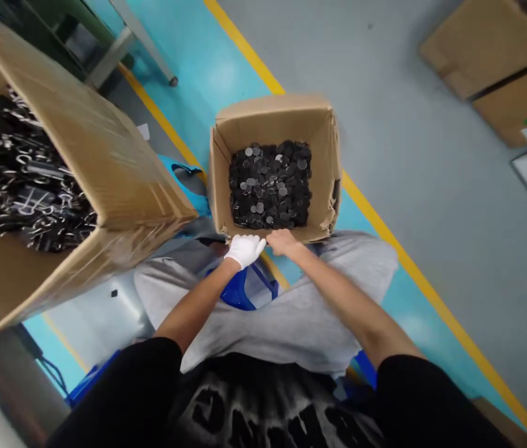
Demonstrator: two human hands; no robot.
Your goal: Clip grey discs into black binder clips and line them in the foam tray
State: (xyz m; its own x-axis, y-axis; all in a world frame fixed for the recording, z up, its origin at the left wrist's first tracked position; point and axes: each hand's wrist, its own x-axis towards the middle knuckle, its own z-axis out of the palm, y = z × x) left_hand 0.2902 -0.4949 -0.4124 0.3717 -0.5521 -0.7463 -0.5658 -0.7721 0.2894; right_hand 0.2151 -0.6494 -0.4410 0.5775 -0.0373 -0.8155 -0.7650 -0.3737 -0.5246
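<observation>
A cardboard box stands open between and beyond my knees, with many small round dark discs lying inside it. My left hand, in a white glove, is closed on the box's near edge, left of its middle. Close beside it on the right, my bare right hand has its fingers curled over the same edge. The fingertips of both hands are partly hidden by the rim.
A larger carton full of black binder clips rises at the left. Cartons stand at the upper right. A metal leg with a caster is at the upper left. Blue plastic shows between my legs.
</observation>
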